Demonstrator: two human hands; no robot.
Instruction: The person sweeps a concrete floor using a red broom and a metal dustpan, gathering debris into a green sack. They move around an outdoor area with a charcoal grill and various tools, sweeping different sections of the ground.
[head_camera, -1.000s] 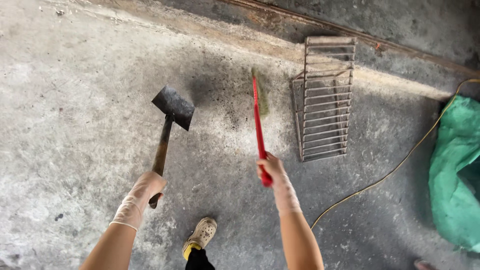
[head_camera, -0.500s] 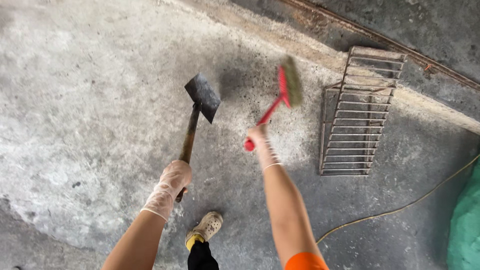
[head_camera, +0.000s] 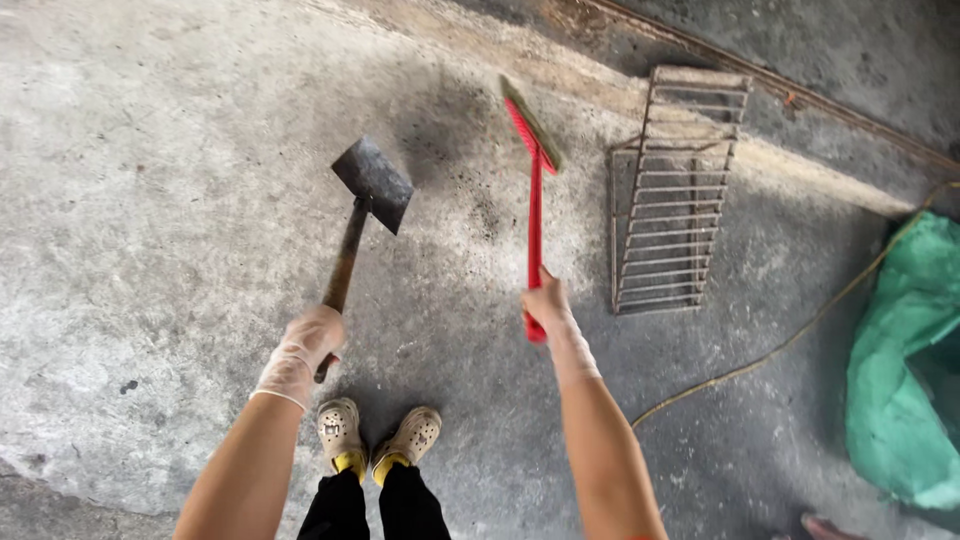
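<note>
The left hand (head_camera: 305, 345), in a thin whitish see-through glove, grips a rusty brown handle; above that grip the small shovel (head_camera: 372, 183) ends in a dark grey, sooty blade. The right hand (head_camera: 548, 305) closes on a bright red broom (head_camera: 534, 190), red up from the grip to a head with dull olive bristles. Right of that grip lies a rust-brown wire rack (head_camera: 672, 195), farther right a green tarp (head_camera: 905, 380) and a yellow cord (head_camera: 800, 335). Below both grips, beige clogs (head_camera: 380, 440) over yellow socks, black trousers. The concrete floor (head_camera: 150, 180) is mottled grey with a black smudge.
</note>
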